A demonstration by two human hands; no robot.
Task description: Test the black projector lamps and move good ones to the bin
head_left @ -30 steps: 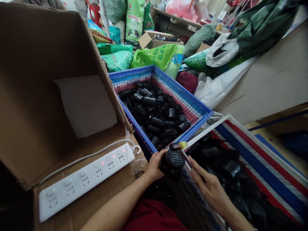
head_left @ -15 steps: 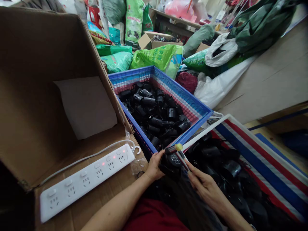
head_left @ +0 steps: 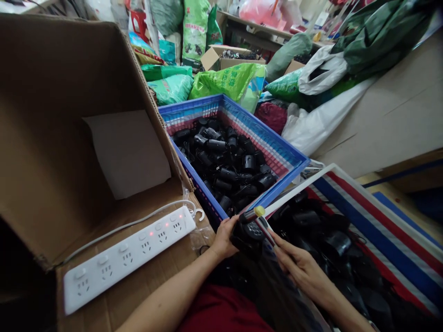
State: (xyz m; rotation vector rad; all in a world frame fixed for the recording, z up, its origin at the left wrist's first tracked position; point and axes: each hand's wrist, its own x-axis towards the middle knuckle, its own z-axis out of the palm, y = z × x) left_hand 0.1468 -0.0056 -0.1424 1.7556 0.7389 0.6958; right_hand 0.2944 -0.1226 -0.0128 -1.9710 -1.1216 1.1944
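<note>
My left hand (head_left: 224,237) is closed around a small black round device with a dotted grille face (head_left: 249,234), held just in front of me. My right hand (head_left: 300,267) grips a thin tool with a red-and-white shaft and a yellow tip (head_left: 260,220), laid across the device's face. Both hands hover at the near corner of a blue plastic crate (head_left: 242,122) filled with several more black devices (head_left: 228,161).
A striped woven bag (head_left: 374,230) to the right holds more black devices. On the left, a white power strip (head_left: 128,256) with red lights rests on the flap of a large open cardboard box (head_left: 69,120). Green sacks (head_left: 224,80) and white bags pile up behind.
The device has tilted a little so its grille faces more upward, and the tool's yellow tip has shifted slightly left over it. Both hands stay in the same spot.
</note>
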